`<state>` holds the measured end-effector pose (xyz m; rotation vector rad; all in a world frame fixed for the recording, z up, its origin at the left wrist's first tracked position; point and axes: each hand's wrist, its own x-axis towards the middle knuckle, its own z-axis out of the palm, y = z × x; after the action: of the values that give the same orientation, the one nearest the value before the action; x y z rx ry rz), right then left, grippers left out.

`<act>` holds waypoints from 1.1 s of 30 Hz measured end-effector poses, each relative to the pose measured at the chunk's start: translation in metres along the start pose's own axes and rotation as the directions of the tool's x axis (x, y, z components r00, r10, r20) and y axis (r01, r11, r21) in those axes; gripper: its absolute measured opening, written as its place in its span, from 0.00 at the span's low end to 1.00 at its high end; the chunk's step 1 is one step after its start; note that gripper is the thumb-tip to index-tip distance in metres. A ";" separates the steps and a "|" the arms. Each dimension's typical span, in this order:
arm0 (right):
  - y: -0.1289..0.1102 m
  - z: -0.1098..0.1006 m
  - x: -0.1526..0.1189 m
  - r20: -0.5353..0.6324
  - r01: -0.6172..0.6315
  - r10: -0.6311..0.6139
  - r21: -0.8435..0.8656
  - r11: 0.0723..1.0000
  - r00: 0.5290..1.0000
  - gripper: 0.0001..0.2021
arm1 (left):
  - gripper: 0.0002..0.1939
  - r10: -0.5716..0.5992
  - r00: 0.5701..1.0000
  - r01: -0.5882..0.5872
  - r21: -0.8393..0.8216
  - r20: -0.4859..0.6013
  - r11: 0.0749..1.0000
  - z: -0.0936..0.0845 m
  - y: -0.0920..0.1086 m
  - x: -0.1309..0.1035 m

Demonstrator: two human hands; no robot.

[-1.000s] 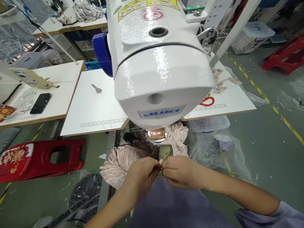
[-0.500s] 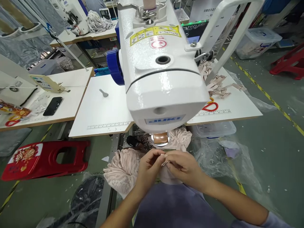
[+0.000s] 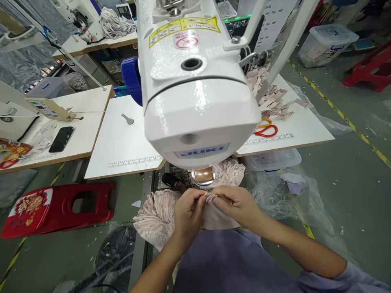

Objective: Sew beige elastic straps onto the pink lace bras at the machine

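My left hand (image 3: 188, 207) and right hand (image 3: 240, 203) keep their fingers pinched on the smooth pale-pink fabric piece (image 3: 218, 217), now spread wider below them, near the white metal sewing-machine head (image 3: 198, 110).

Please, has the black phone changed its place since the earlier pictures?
No. Judged against the left table, the phone has not moved: it lies at the same spot, between the beige box and the front edge.
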<state>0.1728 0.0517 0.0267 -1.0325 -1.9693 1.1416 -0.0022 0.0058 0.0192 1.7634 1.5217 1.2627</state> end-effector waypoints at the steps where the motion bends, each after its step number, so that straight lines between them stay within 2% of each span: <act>1: 0.000 -0.004 0.002 -0.014 -0.019 0.018 -0.042 0.999 1.000 0.10 | 0.08 0.020 1.000 -0.020 0.041 -0.002 0.999 -0.002 0.002 0.001; 4: -0.003 -0.016 0.011 -0.022 -0.002 -0.002 -0.189 0.982 1.000 0.11 | 0.07 0.173 0.983 -0.180 0.125 0.063 0.976 -0.007 0.009 0.003; 6: -0.005 -0.020 0.016 0.056 0.058 -0.047 -0.218 0.974 0.997 0.10 | 0.07 0.279 0.955 -0.292 0.141 0.103 0.946 -0.010 0.013 0.004; 8: -0.007 -0.021 0.020 0.131 0.070 -0.047 -0.184 0.980 0.990 0.09 | 0.07 0.316 0.941 -0.332 0.158 0.120 0.930 -0.012 0.014 0.005; 14: -0.011 -0.028 0.025 0.302 -0.098 0.105 -0.038 0.994 0.948 0.12 | 0.06 0.250 0.958 -0.272 0.174 0.137 0.946 -0.014 0.014 0.011; 19: -0.011 -0.035 0.025 0.392 -0.241 0.198 0.062 0.969 0.898 0.12 | 0.05 0.178 0.972 -0.203 0.163 0.156 0.966 -0.014 0.012 0.012; 24: -0.010 -0.038 0.026 0.435 -0.197 0.150 0.065 0.978 0.888 0.11 | 0.09 0.114 0.967 -0.164 0.214 0.228 0.963 -0.015 0.013 0.017; 29: -0.011 -0.039 0.025 0.438 -0.105 0.102 -0.016 0.994 0.893 0.10 | 0.14 0.124 0.915 -0.233 0.254 0.384 0.939 -0.020 0.015 0.026; 31: -0.011 -0.037 0.023 0.418 -0.085 0.100 -0.055 0.995 0.903 0.09 | 0.17 0.130 0.902 -0.269 0.301 0.412 0.915 -0.019 0.016 0.026; 33: -0.011 -0.034 0.019 0.350 -0.044 0.073 -0.089 0.995 0.934 0.08 | 0.19 0.148 0.911 -0.297 0.361 0.386 0.884 -0.017 0.016 0.025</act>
<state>0.1876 0.0784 0.0535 -0.9847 -2.2926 1.3683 -0.0098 0.0217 0.0480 2.3501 1.4752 0.6878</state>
